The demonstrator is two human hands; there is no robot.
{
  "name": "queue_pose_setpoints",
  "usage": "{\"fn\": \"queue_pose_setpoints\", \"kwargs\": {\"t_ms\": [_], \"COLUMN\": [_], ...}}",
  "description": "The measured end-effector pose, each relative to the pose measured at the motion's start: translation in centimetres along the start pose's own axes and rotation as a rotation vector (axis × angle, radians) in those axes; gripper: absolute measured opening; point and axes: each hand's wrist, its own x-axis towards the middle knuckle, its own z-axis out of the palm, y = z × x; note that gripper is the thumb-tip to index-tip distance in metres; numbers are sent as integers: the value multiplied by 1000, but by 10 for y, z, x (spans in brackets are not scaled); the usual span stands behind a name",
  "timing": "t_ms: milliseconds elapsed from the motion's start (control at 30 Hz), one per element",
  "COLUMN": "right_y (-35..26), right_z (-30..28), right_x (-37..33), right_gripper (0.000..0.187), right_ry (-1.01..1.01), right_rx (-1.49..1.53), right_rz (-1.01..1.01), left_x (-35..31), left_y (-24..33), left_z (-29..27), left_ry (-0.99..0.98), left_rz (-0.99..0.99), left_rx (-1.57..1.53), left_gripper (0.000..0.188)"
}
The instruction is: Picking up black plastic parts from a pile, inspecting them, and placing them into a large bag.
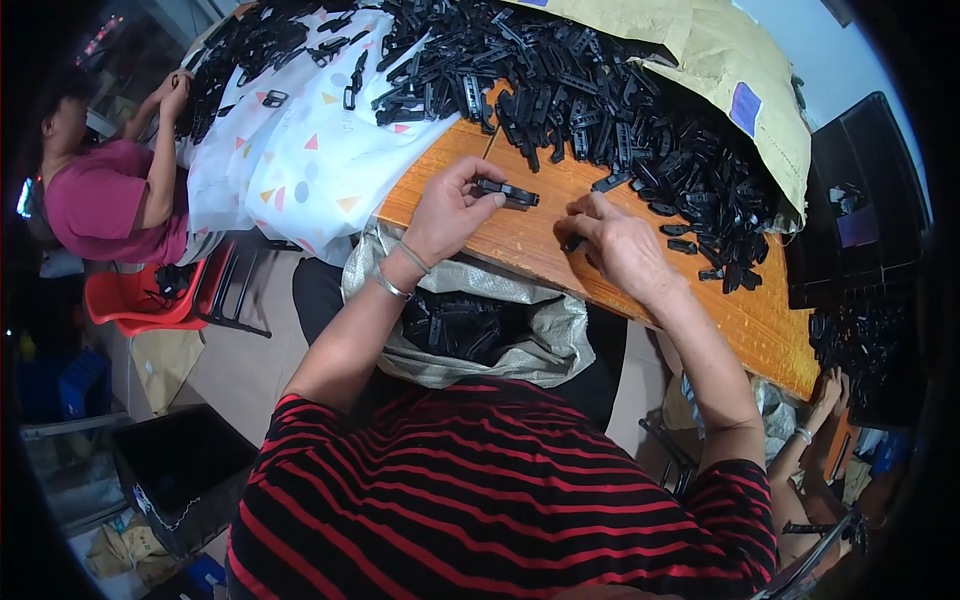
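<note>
Left hand (447, 212): raised just above the table (520, 245), its fingers (478, 172) clamped on a small black plastic clip (508, 192) that juts out to the right of the fingertips.

Right hand (622, 245): palm down on the table, fingers pressed together on a second black piece (573, 243), which lies on the wood directly under the fingertips and is mostly covered. Whether it is gripped or merely pinned cannot be told.

Stock: a large heap of black parts (600, 105) lies beyond both sets of fingers, spreading from the far edge of the table to the right. A few stray parts (690, 238) sit just right of the right fingers. An open woven sack (480, 325) holding more black parts hangs at the near table edge, below the left wrist.

Assessment: the step in hand appears to be picking up a mating piece while the first is held ready. The next move would call for lifting the piece under the right fingers, turning it to line up with the held clip, and bringing the two together between the hands.

Others: a seated person in a pink top (100, 200) works at the far left; another person's hand (828, 392) shows at lower right.
</note>
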Motion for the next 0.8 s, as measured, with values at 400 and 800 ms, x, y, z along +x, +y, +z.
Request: {"fn": "queue_pose_setpoints", "kwargs": {"t_ms": [400,800], "right_y": [-50,-55], "right_z": [6,7], "right_x": [27,26], "right_gripper": [27,27], "right_ry": [413,351], "right_rx": [222,224], "right_rz": [-18,-14], "left_x": [-11,-15], "left_y": [12,29], "left_z": [15,11], "left_ry": [-14,62], "left_rz": [-87,-356], "left_rx": [-167,-293], "left_gripper": [9,12]}}
